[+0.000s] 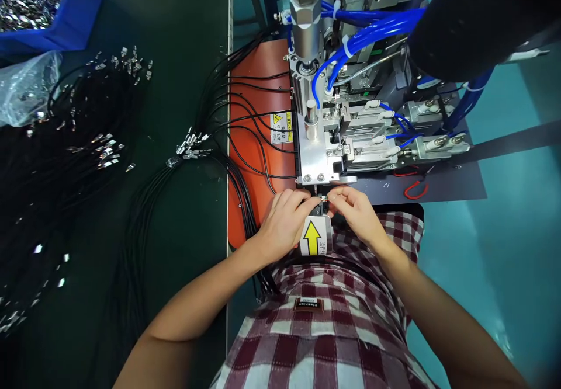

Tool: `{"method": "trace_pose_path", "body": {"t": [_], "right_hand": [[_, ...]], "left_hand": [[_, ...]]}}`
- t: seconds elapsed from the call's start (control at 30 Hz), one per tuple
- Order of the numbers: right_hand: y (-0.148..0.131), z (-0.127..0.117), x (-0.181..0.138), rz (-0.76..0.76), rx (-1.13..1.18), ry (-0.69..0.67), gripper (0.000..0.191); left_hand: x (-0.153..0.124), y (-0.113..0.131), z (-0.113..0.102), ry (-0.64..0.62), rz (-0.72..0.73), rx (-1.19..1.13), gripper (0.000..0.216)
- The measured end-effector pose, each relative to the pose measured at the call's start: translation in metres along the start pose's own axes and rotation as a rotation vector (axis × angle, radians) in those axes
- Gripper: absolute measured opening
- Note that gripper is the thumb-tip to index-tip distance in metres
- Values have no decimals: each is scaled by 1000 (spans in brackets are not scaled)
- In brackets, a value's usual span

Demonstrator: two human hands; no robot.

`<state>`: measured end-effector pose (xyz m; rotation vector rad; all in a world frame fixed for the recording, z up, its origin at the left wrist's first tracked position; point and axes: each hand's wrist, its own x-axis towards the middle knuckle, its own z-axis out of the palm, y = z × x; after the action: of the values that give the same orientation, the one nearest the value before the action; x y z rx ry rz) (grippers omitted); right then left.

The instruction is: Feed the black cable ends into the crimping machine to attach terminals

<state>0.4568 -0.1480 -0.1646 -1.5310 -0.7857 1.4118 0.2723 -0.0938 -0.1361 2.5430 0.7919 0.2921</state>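
Observation:
Both hands meet at the front end of a black feed channel on the machine (312, 155). My left hand (283, 222) rests on the channel's left side, fingers bent and thumb reaching toward a small metal connector (324, 199); what its fingers grip is hidden. From the right, my right hand (357, 216) pinches the connector between thumb and fingertips. Just below is a white plate with a yellow arrow (312, 238). Black cables (245, 202) run past my left forearm, and several lead into the machine's left side.
A dark green table (184, 21) on the left carries cable bundles with metal ends (190, 146), a plastic bag (28, 88) and a blue bin (74, 12) of metal parts. An orange-red board (258, 62) borders the machine. Red-handled scissors (415, 190) lie at right.

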Motion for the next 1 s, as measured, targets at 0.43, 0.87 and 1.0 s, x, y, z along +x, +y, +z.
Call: {"method": "trace_pose_path", "body": {"t": [0.43,0.87,1.0], "right_hand": [[9,10,-6,-184,-163,86,14],[8,7,-2,52,201,42,21],[10,8,-2,25,190,70,24]], "left_hand": [[-1,-4,-3,-41,-20,-82,41],[-1,-2,4,38,31,11,37],[-2,-5,5,89,42,-34,36]]}}
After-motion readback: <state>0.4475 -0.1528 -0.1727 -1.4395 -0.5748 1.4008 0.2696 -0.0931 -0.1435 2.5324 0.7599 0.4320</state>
